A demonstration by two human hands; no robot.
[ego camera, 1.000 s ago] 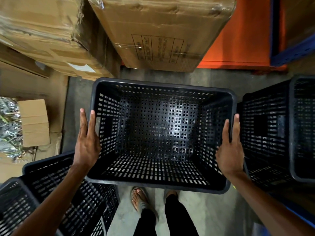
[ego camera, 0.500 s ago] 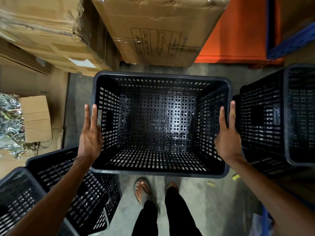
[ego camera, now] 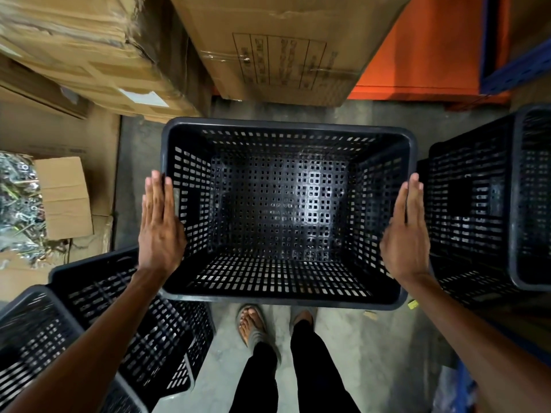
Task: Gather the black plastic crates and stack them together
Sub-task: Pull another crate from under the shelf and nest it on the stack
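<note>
The fingers (ego camera: 156,195) of the left hand (ego camera: 161,234) were straight and together, pressed flat on the outer left wall of the black crate (ego camera: 283,210). The right hand (ego camera: 407,234) lay likewise on its right wall. The crate was upright between both palms. Just outside the right fingers stood a second crate (ego camera: 489,204). Below the left wrist lay tilted crates (ego camera: 98,293). Cardboard boxes (ego camera: 277,49) rose beyond the fingertips.

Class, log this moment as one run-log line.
middle crate: upright, empty | left hand: flat against its left side | right hand: flat against its right side | neighbours: left crates, right crate
</note>
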